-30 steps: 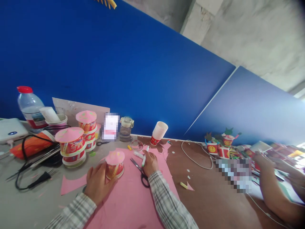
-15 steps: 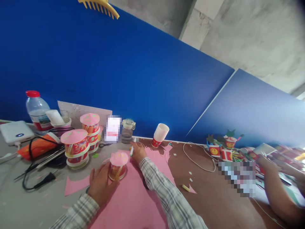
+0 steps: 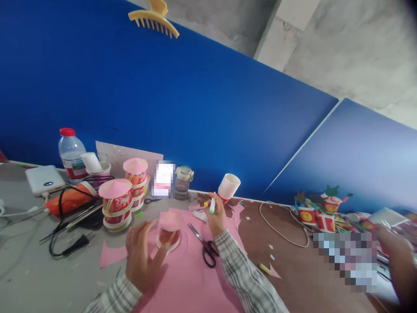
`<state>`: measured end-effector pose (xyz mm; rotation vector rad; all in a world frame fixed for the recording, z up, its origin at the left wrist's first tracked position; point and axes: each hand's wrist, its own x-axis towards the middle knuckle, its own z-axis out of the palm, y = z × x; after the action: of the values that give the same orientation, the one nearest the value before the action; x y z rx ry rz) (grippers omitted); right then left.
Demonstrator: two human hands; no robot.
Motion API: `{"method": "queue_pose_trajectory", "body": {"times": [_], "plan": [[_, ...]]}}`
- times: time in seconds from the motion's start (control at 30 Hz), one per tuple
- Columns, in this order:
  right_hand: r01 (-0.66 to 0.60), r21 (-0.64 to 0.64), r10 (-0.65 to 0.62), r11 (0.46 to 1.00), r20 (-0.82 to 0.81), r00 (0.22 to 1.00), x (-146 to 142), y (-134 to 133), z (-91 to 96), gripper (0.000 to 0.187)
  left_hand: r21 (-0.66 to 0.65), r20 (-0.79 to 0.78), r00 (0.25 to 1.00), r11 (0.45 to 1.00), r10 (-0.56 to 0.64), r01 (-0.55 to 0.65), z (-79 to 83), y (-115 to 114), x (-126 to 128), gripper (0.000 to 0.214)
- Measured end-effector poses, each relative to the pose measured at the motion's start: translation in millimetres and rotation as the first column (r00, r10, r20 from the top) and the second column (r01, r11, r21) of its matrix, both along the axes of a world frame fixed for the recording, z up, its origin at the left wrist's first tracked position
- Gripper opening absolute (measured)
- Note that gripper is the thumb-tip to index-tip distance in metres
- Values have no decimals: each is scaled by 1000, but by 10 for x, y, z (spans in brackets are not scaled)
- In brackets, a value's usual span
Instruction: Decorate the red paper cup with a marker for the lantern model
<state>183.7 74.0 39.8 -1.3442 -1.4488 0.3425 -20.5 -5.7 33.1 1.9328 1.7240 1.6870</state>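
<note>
A tabletop (image 3: 293,261) bears a pink sheet (image 3: 195,287), two hands above it.
Over the sheet's left part, the left hand (image 3: 143,252) keeps a wide grip, contact unclear; over its far right, the right hand (image 3: 215,217) pinches narrowly. The pink-roofed cup (image 3: 169,232) stands on the sheet's left: probably light and crushable, best held low. Scissors (image 3: 203,245) lie rightward on the sheet; the right hand's catch is a green-ended white pen (image 3: 212,205).

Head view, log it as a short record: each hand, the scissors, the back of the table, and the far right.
Left hand: open beside a small pink-topped cup, thumb near its base
Right hand: holding a white-and-green marker
Scissors: lying on the pink paper
Back of table: lidded clear bottle, paper cups
Far right: another person's hand, blurred
</note>
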Motion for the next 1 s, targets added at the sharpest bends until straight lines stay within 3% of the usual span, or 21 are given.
{"method": "queue_pose_trajectory", "body": {"times": [0.1,0.13,0.2,0.33,0.43,0.53,0.73,0.83,0.9,1.0], "plan": [[-33,18,35,999,-122,992,-112,-448,112,38,87,-50,987,984,-154,158,85,-100,6,12],[-66,24,69,998,-170,983,-178,-597,135,37,80,-70,969,967,-238,243,79,-126,16,12],[-210,71,221,975,-411,884,-319,-856,156,35,102,-64,936,931,-346,351,38,-171,44,17],[-376,76,350,923,-568,745,-506,-1154,113,35,79,-108,908,907,-404,413,-66,-229,103,36],[-428,48,365,903,-613,701,-552,-1229,41,35,51,-235,864,883,-444,467,-112,-239,115,56],[-425,8,342,905,-606,718,-579,-1261,-33,34,61,-266,850,872,-455,486,-116,-231,112,57],[-314,-34,278,949,-383,881,-605,-1310,-74,36,100,-223,873,880,-435,464,-73,-225,134,33],[-281,12,272,960,-295,916,-554,-1309,-28,32,82,-187,858,863,-478,498,-74,-226,134,28],[-303,43,297,952,-360,884,-497,-1280,-3,29,59,-135,859,861,-494,505,-84,-223,126,26],[-326,65,303,943,-573,761,-408,-1197,4,32,35,-34,888,887,-459,460,-103,-214,112,24]]}}
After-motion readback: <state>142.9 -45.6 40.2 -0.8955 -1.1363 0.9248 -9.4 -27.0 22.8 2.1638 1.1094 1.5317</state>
